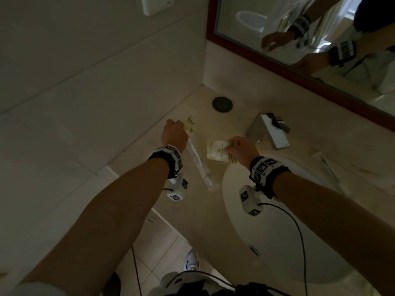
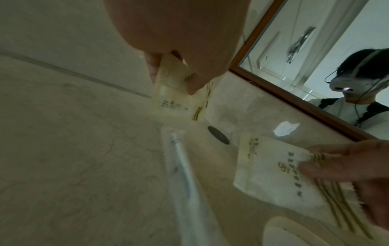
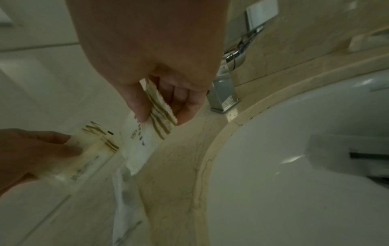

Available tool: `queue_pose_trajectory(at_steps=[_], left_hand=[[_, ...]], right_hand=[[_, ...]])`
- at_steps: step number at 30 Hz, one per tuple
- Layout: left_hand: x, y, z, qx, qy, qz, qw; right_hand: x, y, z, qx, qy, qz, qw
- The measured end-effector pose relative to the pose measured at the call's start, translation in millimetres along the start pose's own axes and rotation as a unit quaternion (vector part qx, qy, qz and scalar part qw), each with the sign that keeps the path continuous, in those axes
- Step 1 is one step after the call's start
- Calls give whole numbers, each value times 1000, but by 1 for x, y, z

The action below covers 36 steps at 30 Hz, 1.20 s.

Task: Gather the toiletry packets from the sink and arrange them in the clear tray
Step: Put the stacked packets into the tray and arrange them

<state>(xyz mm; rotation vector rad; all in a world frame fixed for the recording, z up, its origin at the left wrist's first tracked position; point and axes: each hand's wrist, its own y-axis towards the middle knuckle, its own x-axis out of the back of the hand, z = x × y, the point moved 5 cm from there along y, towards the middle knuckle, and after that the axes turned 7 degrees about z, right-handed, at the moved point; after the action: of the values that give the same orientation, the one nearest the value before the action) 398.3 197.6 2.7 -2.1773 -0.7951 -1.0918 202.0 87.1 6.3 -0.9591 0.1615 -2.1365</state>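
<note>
My left hand pinches a small cream packet with gold stripes above the counter's back left corner; the left wrist view shows thumb and fingers of that hand clamped on its top edge. My right hand pinches a larger white packet by its striped end, left of the faucet; it also shows in the right wrist view. A long clear-wrapped toothbrush packet lies on the counter between my hands. I cannot make out the clear tray for certain.
The white sink basin fills the lower right, with a chrome faucet behind it. A dark round disc sits in the counter's back corner. A red-framed mirror hangs above. A faint clear object lies right of the faucet.
</note>
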Motion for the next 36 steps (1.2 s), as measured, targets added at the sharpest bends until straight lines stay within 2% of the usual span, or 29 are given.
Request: queue_pose_trajectory(at_steps=[5,9,15,22,28,36], left_hand=[[9,-24,-28,-34,5,-15,999],[0,-43,-52,-67,4,5,998],[-34,-79,-98,-135,-11,103,985],[-82,-126,-143,-200,-5,226,953],[-119,-165,-178,-237,3,279,930],[-158,-210,-229,-254,-29,319,912]], right_hand=[[18,-23,-10,7,9,-10,1000],[30,-44,-23,2,44,-7,999],[57,-80,-47,-3,16,-23,1000],[85,-121,-98,-45,-17,-40,998],[106,-159,-142,-70,-3,-21,997],[143,-207,-191,-85,4,-53,995]])
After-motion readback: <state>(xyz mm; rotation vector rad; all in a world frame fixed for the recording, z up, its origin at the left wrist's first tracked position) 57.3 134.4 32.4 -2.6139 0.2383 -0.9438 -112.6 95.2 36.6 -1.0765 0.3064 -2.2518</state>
